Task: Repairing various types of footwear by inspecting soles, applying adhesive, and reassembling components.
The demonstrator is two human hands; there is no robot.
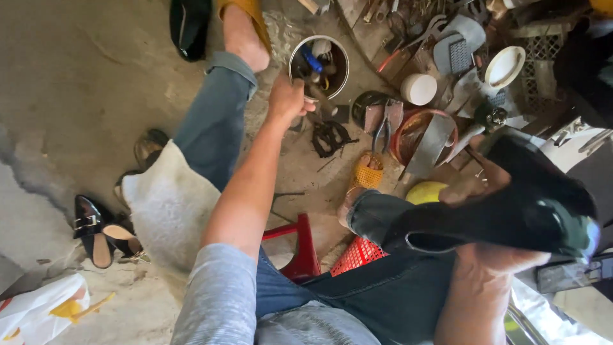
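Closest to the camera, the person's right hand (495, 252) holds a black shoe (511, 204) up over the right knee, with the fingers closed around it from below. The shoe lies on its side, not flat. Its long side runs from the lower left up to the upper right, and one end points up toward the pile of tools at the top right corner of the floor. Which end is the toe is hard to tell. The shoe looks like it is waiting to be worked on, because nothing is stuck to it and no tool touches it yet. The person sits on a low red stool (300, 252), with a pale cloth (169, 201) over the left leg. Farther out, the left hand (287, 99) reaches forward, well apart from the right hand. It is closed around the handle of a tool (317, 96) at the rim of a round tin can (335, 54) full of tools. So the picking of a tool seems to be the step in hand, and the work on the shoe itself is still left. Beside the can lie pliers (386, 128) on the floor (76, 83). Near the left edge of the floor rests a pair of black shoes (99, 230).
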